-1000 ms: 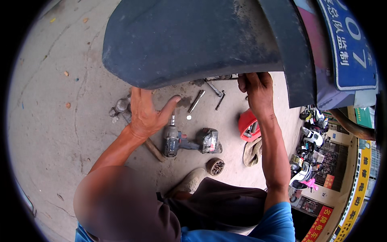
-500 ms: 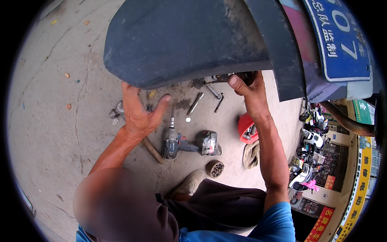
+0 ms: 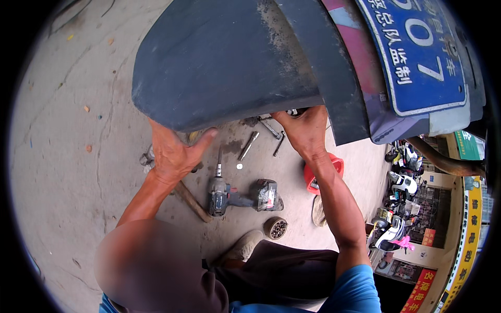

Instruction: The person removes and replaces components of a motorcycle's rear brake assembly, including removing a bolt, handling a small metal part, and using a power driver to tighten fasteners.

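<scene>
Guard (image 3: 224, 62), 1 pc., long axis approx. L–R, just fwd. of us: our L hand (image 3: 174, 156) at near-L corner, thumb spread, fingertips hidden; R hand (image 3: 307, 133) at near edge, grip hidden, can't tell.

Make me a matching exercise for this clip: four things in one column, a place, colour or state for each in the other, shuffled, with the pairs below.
1. Curved panel
2. Plate
3. Power tool
4. Container

A. Lying down, shaft toward the picture's top
B. Red, partly hidden by the right forearm
C. Dark, with the left hand at its lower edge
D. Blue, with a white border

Pairs: 1-C, 2-D, 3-A, 4-B
</scene>
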`<act>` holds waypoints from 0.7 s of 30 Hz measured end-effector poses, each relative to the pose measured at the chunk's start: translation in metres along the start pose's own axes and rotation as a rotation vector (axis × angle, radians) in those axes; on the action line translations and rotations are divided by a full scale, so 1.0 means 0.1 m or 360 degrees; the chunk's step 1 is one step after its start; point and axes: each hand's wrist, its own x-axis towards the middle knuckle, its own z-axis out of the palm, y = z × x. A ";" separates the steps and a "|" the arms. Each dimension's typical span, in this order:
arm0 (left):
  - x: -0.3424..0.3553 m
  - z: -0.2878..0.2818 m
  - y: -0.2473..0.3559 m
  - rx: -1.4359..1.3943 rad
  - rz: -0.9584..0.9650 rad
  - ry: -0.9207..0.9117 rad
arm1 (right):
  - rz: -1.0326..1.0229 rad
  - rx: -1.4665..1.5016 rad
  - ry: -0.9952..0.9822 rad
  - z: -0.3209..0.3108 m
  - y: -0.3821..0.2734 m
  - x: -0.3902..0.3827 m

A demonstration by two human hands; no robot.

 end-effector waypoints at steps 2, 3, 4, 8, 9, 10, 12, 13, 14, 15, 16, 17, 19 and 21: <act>0.02 -0.02 -0.02 -0.0083 -0.0128 -0.0030 | 0.0016 0.0074 0.0050 0.04 -0.05 0.00; 0.03 -0.02 -0.02 -0.0091 -0.0123 -0.0032 | 0.0026 0.0092 0.0066 0.05 -0.06 -0.01; 0.06 -0.03 -0.02 -0.0033 -0.0067 -0.0039 | 0.0089 0.0228 0.0085 0.04 -0.07 -0.02; 0.24 -0.09 0.09 -0.0009 0.0043 -0.0111 | 0.0171 0.0247 0.0060 0.03 -0.09 0.02; 0.28 -0.10 0.11 -0.0002 0.0043 -0.0111 | 0.0177 0.0218 0.0040 0.03 -0.13 0.03; 0.31 -0.10 0.12 -0.0052 0.0005 -0.0163 | 0.0285 0.0140 -0.0021 -0.02 -0.22 0.05; 0.34 -0.08 0.05 -0.0103 -0.0036 -0.0218 | 0.0396 0.0062 -0.0084 -0.04 -0.28 0.05; 0.33 -0.06 -0.06 0.0035 0.0116 -0.0183 | 0.0385 0.0157 -0.0019 -0.04 -0.29 0.04; 0.31 -0.05 -0.14 0.0173 0.0267 -0.0148 | 0.0381 0.0204 0.0014 -0.05 -0.29 0.04; 0.31 -0.04 -0.17 0.0169 0.0266 -0.0152 | 0.0379 0.0250 0.0046 -0.06 -0.29 0.03; 0.30 -0.03 -0.19 0.0288 0.0337 -0.0150 | 0.0364 0.0237 0.0034 -0.07 -0.27 0.01; 0.28 -0.02 -0.22 0.0406 0.0408 -0.0149 | 0.0362 0.0228 0.0026 -0.06 -0.24 -0.01; 0.21 0.02 -0.31 0.0296 0.0294 -0.0184 | 0.0346 0.0399 -0.0004 -0.01 -0.14 -0.02; 0.13 0.12 -0.44 0.0175 0.0184 -0.0211 | 0.0336 0.0563 -0.0024 0.02 -0.07 0.00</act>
